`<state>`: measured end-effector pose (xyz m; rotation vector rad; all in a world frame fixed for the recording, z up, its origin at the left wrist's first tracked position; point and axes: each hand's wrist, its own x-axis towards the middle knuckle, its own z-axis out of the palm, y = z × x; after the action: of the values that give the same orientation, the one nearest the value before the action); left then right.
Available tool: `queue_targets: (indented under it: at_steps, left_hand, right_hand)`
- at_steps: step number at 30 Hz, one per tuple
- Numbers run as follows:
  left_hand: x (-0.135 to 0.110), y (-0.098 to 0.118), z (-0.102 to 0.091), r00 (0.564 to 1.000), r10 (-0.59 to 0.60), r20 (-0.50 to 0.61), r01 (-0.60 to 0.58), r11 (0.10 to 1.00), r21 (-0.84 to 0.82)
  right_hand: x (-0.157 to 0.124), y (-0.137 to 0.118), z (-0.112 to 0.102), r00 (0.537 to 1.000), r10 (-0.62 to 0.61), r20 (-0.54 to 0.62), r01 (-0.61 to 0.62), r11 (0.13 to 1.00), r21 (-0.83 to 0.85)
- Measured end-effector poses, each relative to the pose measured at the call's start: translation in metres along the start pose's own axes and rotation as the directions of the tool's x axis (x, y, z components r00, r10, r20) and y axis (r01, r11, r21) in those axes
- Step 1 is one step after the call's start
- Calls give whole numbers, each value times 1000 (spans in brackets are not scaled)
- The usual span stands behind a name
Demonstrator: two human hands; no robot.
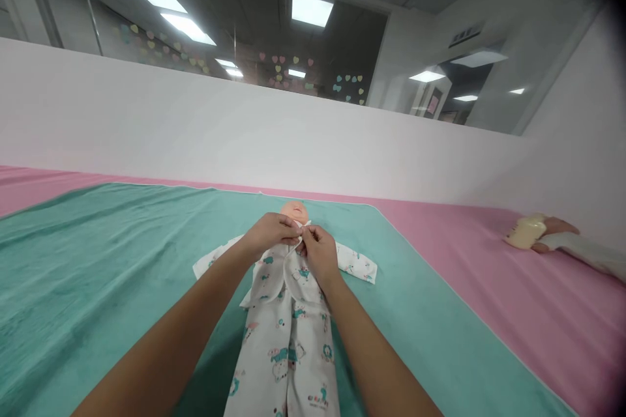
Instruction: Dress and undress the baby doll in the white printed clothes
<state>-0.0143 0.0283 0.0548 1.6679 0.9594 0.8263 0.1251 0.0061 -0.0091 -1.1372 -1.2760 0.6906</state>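
Note:
A baby doll (295, 210) lies on its back, its head pointing away from me. It wears a white printed jacket (268, 277) and matching trousers (281, 355), with both sleeves spread out to the sides. At the doll's neck, my left hand (274, 232) pinches the jacket's collar edge. Close against it, my right hand (319, 249) grips the other front edge of the jacket just below the collar. Below my hands the jacket fronts part in rounded hems over the trousers. My fingers hide the fastening itself.
A green blanket (132, 260) lies under the doll, over a pink cover (440, 241). At the right, another person's hand (562, 226) touches a pale yellow object (525, 232). A white wall (293, 143) with a window above it stands behind.

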Motion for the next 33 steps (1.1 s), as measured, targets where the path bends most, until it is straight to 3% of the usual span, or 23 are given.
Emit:
queue_targets:
  at_steps: [4, 9, 16, 20, 28, 33]
  left_hand:
    - [-1, 0, -5, 998, -9, -55, 19, 982, 188]
    - [-1, -5, -17, 994, -81, 69, 56, 951, 304]
    - [-7, -4, -14, 998, -35, 43, 7, 848, 530]
    - [-9, -4, -12, 999, 8, 46, -28, 884, 466]
    - [-11, -5, -15, 996, -27, 85, 8, 978, 211]
    - [-10, -8, -10, 999, -23, 48, 11, 974, 226]
  right_hand:
    - [3, 6, -2, 996, 62, 71, -59, 997, -43]
    - [4, 8, -4, 992, 52, 112, -51, 999, -13]
    - [3, 6, -4, 989, 32, 147, -29, 999, -19]
    - [3, 8, -4, 989, 30, 146, -26, 999, -25]
    - [2, 5, -5, 988, -16, 155, 26, 998, -59]
    - [1, 4, -5, 987, -16, 159, 30, 996, -84]
